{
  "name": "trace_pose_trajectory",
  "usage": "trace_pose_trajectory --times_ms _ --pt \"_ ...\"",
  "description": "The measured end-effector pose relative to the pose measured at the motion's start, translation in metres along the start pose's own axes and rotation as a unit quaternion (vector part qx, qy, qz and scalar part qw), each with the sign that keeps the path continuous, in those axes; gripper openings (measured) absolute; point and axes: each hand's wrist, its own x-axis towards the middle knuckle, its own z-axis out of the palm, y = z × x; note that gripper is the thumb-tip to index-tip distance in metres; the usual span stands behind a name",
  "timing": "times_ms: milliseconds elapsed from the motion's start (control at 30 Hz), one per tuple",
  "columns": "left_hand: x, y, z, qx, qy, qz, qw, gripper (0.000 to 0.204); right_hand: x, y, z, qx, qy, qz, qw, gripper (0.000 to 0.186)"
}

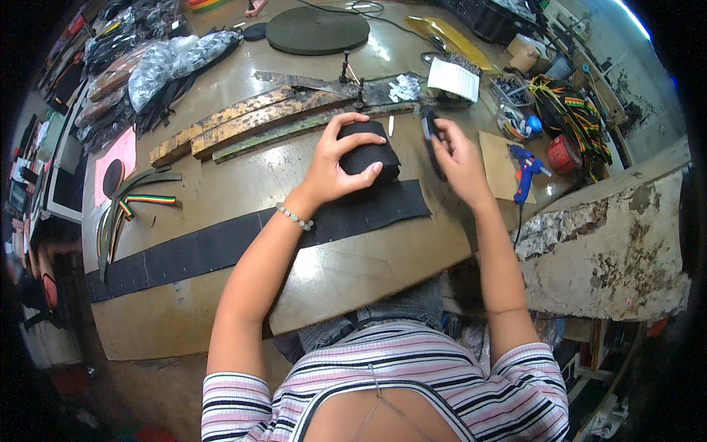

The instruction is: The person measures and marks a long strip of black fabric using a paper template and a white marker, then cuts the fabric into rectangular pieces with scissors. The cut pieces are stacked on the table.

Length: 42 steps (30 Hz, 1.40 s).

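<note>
My left hand (328, 162) is curled over a black, textured block-like bundle (368, 153), thumb on the near side and fingers across its top. A wide black fabric strip (195, 254) lies along the table just nearer than the bundle, with my left forearm passing over it. Faint pale marks cross the strip. To the right of the bundle, my right hand (462, 160) is closed around a dark, narrow tool (428, 131), held apart from the bundle. Motion blur hides the tool's exact kind. A small white stick (391, 126) lies between the two hands.
Worn wooden bars (243, 121) lie beyond my hands, with a coiled dark webbing roll (317, 31) farther back. Striped straps (121, 199) sit at left near a pink sheet (116, 163). At right are a blue glue gun (525, 173) and a red tub (563, 153).
</note>
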Motion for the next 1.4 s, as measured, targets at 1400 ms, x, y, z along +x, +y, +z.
trace_pose_trajectory --times_ms 1400 --pt "-0.004 -0.011 0.012 -0.085 0.064 -0.036 0.994 0.091 -0.039 -0.040 0.027 -0.075 -0.011 -0.079 0.994 0.046"
